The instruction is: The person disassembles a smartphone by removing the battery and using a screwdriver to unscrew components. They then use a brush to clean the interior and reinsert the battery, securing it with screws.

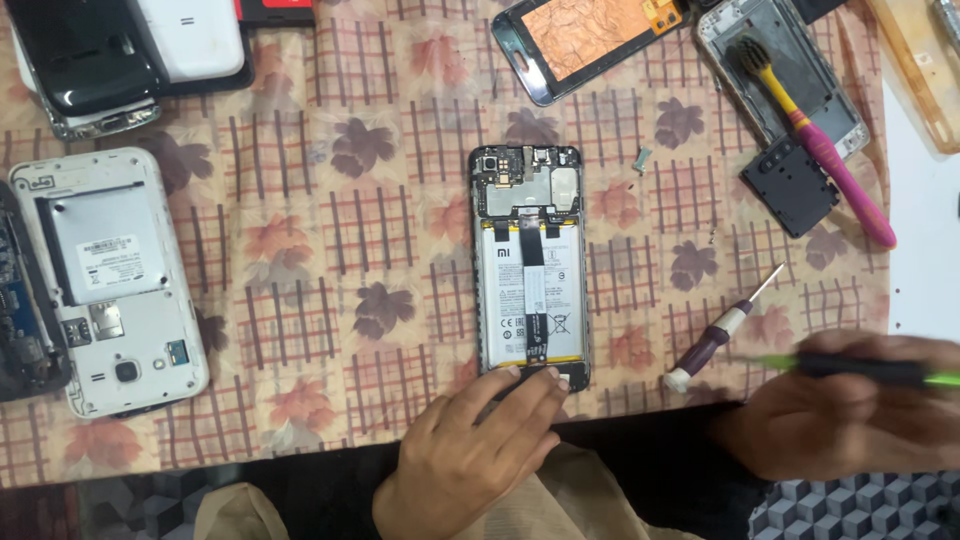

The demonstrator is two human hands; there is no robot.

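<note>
Black-framed and stripped of its back cover, the opened phone (530, 268) lies face down in the middle of the counter (330, 120), on a cloth printed with leaves and checks. Its white battery and a dark flex strip running down the centre are bare to view. The left hand (470, 440) rests at the phone's lower edge, fingers (535, 385) together and flat on the bottom end, pinning it rather than gripping it. The right hand (850, 405) hovers off to the right, blurred, its fingers closed around a slim green and black tool (860, 370). Just beside it lies a small screwdriver (715, 340) with a white and purple handle. Further out sit a pink and yellow brush (815, 140) across another phone frame, a black cover plate (790, 185) and a white phone shell (105, 280) at the left.

By my reading, the phone is being steadied for work inside; bringing the tool tip across would need a careful, small aim.
</note>
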